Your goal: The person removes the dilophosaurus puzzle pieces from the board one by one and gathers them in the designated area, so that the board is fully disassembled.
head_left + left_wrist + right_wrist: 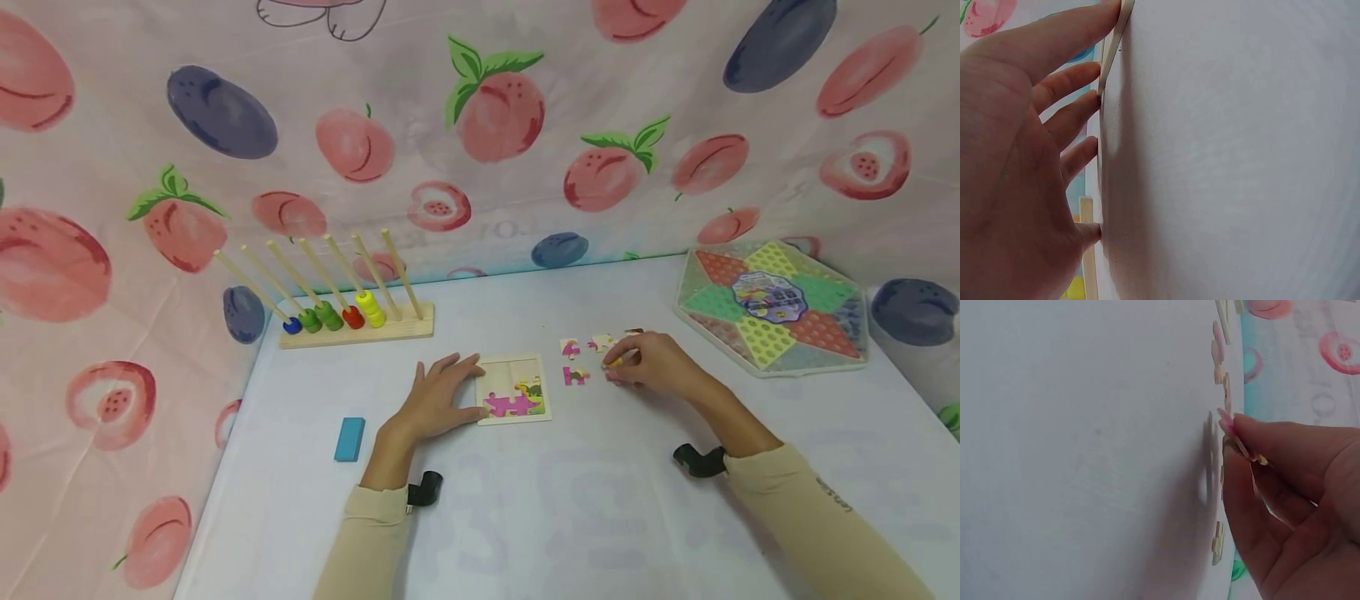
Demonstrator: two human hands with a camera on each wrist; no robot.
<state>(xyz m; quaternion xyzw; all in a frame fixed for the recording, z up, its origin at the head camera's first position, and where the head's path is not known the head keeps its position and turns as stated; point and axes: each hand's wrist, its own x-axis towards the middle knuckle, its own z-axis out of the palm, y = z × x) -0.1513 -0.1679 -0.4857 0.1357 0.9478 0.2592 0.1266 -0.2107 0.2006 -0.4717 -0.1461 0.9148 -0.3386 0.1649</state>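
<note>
Beige sleeves [825, 517] lie nearest, entering the head view from the bottom edge over the white tabletop [562, 500]. Left hand [435, 400], just left of centre frame, fingers spread and uncurled, touches the left rim of the wooden puzzle tray [497, 374]. Fitted pieces [513, 406], mostly pink, occupy the tray's lower part. Judged risk: a sideways push here would skid the tray or jar those pieces out of line. Right hand [660, 367], right of centre, pinches a puzzle piece [617, 362] showing yellow; loose pieces [572, 377] lie between tray and hand, others close by its fingers. Risk: a low leftward sweep could scatter or flip them. Left wrist view: thumb at upper left meets the tray edge; contact of the other fingertips cannot all be told. Support looks limited to the rim, so sliding seems easy. Right wrist view: puzzle piece tilted between thumb and finger, right of centre, its outline partly hidden. Risk: so small a pinch could let it twist or drop among the loose pieces.
</note>
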